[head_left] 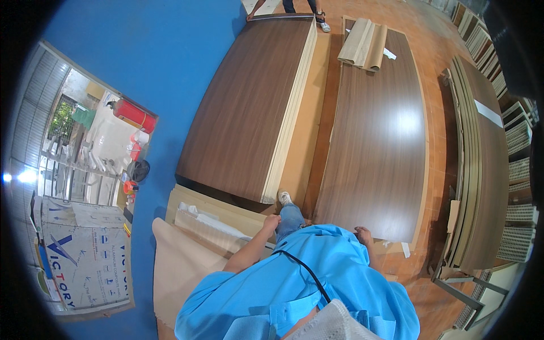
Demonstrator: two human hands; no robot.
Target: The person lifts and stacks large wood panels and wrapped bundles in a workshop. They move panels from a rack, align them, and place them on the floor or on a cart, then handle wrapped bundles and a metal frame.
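Observation:
My left hand hangs beside my leg, near the close end of a stack of brown wood-grain panels. Its fingers are curled in, with nothing seen in them. On my other side, my right hand hangs loosely by the near edge of another brown wood-grain panel, fingers slightly apart and no object seen in it. Pale layered edges show along the stack's right side. At its far end, a co-worker's hand is at the stack's corner.
Folded brown sheets lie on the far part of the right panel. More panels lean on a metal frame at right. Brown paper spreads at near left. A fire extinguisher shows by the blue wall.

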